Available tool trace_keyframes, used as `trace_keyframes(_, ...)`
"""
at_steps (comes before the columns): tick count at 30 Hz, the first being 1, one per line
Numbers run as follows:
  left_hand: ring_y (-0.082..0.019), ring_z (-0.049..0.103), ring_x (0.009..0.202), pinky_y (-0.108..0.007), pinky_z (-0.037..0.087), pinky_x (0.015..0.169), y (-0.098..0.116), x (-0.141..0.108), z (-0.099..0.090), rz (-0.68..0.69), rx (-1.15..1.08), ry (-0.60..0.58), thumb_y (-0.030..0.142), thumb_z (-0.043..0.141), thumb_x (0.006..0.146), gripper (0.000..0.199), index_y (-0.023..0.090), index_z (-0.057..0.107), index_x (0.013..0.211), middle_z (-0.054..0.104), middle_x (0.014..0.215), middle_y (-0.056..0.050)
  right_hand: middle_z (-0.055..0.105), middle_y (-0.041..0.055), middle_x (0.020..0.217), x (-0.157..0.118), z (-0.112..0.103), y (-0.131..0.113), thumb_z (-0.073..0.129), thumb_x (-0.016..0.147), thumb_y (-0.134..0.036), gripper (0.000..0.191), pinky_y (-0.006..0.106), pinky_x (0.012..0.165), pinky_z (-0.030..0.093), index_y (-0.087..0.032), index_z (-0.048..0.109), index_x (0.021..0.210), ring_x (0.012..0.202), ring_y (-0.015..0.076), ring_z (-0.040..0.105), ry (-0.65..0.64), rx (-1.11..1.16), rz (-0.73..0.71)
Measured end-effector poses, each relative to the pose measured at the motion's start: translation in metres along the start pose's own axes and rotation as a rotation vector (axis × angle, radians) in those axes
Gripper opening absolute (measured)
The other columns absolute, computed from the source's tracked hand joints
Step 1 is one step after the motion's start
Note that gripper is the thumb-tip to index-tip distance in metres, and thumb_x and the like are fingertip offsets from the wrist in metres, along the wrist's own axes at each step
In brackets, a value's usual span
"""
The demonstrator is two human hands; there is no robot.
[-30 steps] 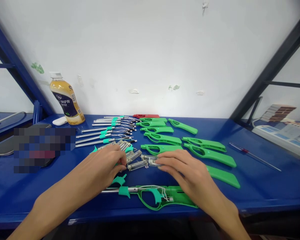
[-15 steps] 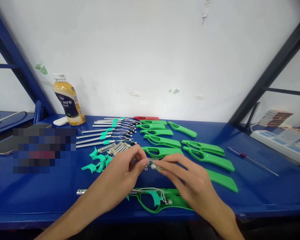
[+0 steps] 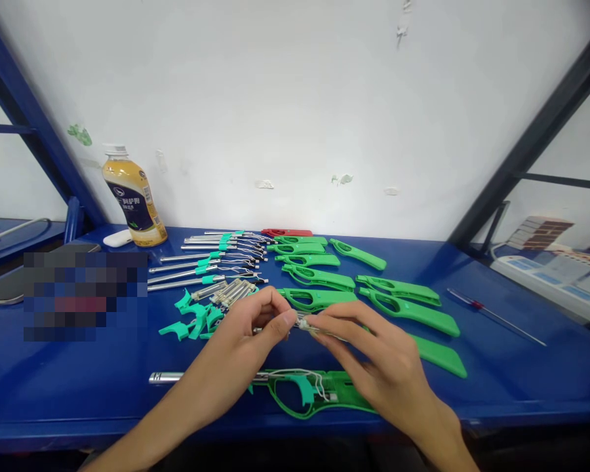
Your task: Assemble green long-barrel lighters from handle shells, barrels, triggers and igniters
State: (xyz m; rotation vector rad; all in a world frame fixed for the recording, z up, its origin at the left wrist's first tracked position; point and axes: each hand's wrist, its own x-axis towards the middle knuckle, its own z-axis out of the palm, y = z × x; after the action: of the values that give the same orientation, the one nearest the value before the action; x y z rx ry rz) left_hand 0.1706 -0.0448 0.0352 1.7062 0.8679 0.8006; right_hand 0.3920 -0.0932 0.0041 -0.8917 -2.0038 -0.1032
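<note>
Between the fingers of my right hand (image 3: 381,347) is a small clear lighter fuel tank (image 3: 304,324), its fitting end facing left. My left hand (image 3: 253,337) pinches thumb to forefinger right at that end; whatever it grips is hidden. Below both hands lies an opened green lighter shell (image 3: 309,413), with a teal trigger (image 3: 303,389), white wires and a metal tube (image 3: 166,377) sticking out to the left. My left forearm covers part of the tube, and my right hand hides the shell's handle end.
Loose teal triggers (image 3: 196,321) and more clear tanks (image 3: 236,292) lie left of my hands. Behind them are metal tubes with wires (image 3: 206,269). Several green shells (image 3: 413,313) and a red one (image 3: 288,233) spread rightward. A bottle (image 3: 132,200) stands back left; a thin screwdriver (image 3: 496,317) lies right.
The clear tank has turned slightly, and its fitting end now sits closer to my left fingertips. My left hand has shifted slightly to the right. The things on the table stay put.
</note>
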Motion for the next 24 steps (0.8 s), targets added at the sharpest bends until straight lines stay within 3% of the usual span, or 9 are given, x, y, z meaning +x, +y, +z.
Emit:
trace_keyframes(7, -0.010, 0.034, 0.058, -0.023, 0.024, 0.050, 0.000, 0.000, 0.008, -0.013, -0.091, 0.037, 0.059, 0.069, 0.096, 0.042, 0.020, 0.062, 0.081, 0.052, 0.070, 0.005, 0.075, 0.0088, 0.117, -0.008, 0.000, 0.003, 0.066, 0.103, -0.003, 0.024, 0.028, 0.085, 0.060, -0.020, 0.072, 0.118, 0.105, 0.0177, 0.074, -0.027, -0.090, -0.038)
trace_keyframes(14, -0.008, 0.040, 0.054, -0.020, 0.026, 0.049, -0.001, -0.005, 0.014, -0.038, -0.188, 0.015, 0.064, 0.072, 0.095, 0.049, 0.020, 0.059, 0.079, 0.051, 0.060, 0.006, 0.077, 0.0104, 0.113, -0.010, -0.002, 0.004, 0.070, 0.099, -0.001, 0.026, 0.030, 0.079, 0.062, -0.019, 0.075, 0.117, 0.098, 0.0192, 0.076, 0.017, -0.099, -0.108)
trace_keyframes(24, -0.004, 0.029, 0.044, -0.018, 0.017, 0.043, -0.011, -0.008, 0.015, -0.035, -0.304, -0.080, 0.064, 0.070, 0.101, 0.047, 0.021, 0.055, 0.087, 0.057, 0.057, 0.009, 0.078, 0.0104, 0.110, -0.007, -0.004, 0.005, 0.071, 0.097, 0.002, 0.025, 0.028, 0.078, 0.062, -0.017, 0.076, 0.112, 0.095, 0.0173, 0.075, 0.031, -0.056, -0.127)
